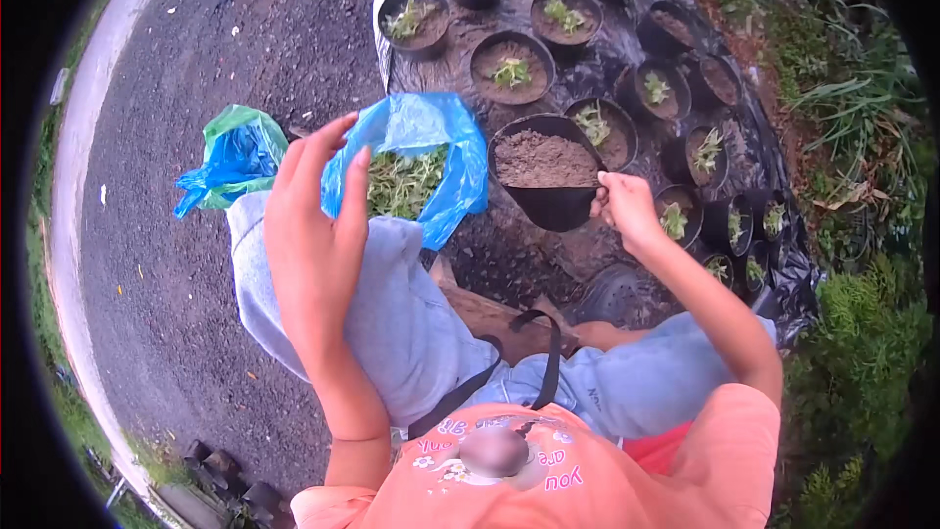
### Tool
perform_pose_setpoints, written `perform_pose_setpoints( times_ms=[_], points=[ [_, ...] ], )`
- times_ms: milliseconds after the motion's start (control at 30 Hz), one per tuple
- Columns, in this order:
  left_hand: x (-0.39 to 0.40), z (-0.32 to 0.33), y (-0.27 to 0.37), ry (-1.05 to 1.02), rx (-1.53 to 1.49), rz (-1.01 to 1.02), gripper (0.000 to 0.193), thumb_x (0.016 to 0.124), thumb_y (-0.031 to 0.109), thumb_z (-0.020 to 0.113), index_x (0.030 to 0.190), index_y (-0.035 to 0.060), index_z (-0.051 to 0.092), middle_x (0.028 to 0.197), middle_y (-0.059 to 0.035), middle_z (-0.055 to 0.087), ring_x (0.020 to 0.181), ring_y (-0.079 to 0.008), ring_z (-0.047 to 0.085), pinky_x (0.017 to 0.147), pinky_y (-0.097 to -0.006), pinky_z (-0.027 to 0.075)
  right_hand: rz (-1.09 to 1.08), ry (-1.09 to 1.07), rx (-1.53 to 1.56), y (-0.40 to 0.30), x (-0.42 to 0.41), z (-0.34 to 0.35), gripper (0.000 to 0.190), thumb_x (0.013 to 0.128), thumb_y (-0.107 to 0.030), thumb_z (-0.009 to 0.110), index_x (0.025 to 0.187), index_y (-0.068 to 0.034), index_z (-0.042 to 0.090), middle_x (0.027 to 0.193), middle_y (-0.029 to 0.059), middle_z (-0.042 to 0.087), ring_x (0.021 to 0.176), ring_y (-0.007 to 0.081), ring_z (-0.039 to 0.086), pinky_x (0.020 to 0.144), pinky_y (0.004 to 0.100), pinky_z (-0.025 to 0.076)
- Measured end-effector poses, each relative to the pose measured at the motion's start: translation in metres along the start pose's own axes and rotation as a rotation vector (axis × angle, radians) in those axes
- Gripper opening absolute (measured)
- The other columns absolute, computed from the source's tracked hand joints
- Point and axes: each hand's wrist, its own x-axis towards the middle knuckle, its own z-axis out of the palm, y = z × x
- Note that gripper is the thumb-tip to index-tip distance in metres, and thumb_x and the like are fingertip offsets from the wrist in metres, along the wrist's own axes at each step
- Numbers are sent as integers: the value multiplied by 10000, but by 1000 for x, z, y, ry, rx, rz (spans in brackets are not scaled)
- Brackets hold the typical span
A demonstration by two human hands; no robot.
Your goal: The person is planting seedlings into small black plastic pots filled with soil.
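Note:
With the fingers of my right hand [624, 206] I pinch the rim of a black plastic grow bag [551, 207] that holds brown soil [547, 160] and shows no plant. My left hand [316, 213] is raised over my knee with thumb and fingers apart and nothing between them. Just beyond it an opened blue plastic bag [455, 191] contains a heap of green leafy cuttings [400, 184]. To its left lies a green and blue plastic bag [242, 154]. Past the held bag stands a soil-filled pot with a small green plant [512, 72].
Several black pots with soil, many with small plants, stand on a black and silver plastic sheet [455, 84]. Dark gravelly ground [183, 257] lies at left, beside a pale curb [66, 184]. Grass and weeds [852, 95] edge the right. Black containers [228, 474] sit at lower left.

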Motion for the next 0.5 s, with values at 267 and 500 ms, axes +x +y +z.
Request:
perform_pose_setpoints(
  times_ms=[267,500],
  points=[
    [24,11,-3,-36,99,50,209,763,84,537,965,33,548,887,-120,561,832,-251,552,725,-310,413,241,231,168,188,24,22,269,853,-226,409,669,-39,465,524,76,513,389,106,423,363,229,311],
    [35,20,3,-102,71,115,219,762,81,541,974,32,557,909,-112,575,840,-206,558,725,-288,422,523,101,-143,196,17,-14,363,820,-381,445,733,-36,519,649,97,575,563,169,562,474,304,421]
  ],
)
